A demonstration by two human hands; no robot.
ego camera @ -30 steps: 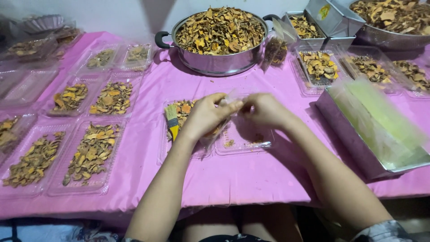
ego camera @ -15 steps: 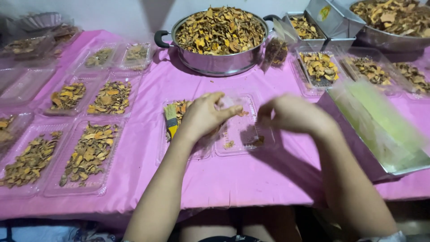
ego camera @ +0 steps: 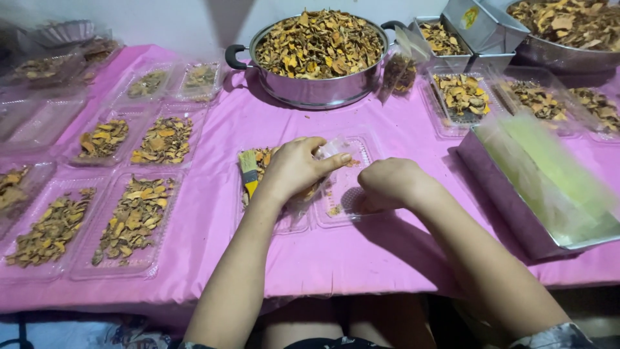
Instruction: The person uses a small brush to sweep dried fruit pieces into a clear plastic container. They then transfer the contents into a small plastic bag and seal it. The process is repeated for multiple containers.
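Just below frame centre, a thin clear plastic clamshell tray (ego camera: 345, 187) with a few dried orange-brown flakes is being handled; it looks feather-light, flimsy and crinkly, so it's probably best gripped at the rims. The right hand (ego camera: 387, 183) is curled on its near edge, the left hand (ego camera: 294, 169) pinched on its far lid, with a big steel pot of flakes (ego camera: 316, 55) seen at top centre.

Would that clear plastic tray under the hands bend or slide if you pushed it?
The clear plastic tray looks thin, so it would probably flex. It is nearly empty, so likely light and easy to slide on the pink cloth. The left hand seems to steady it.
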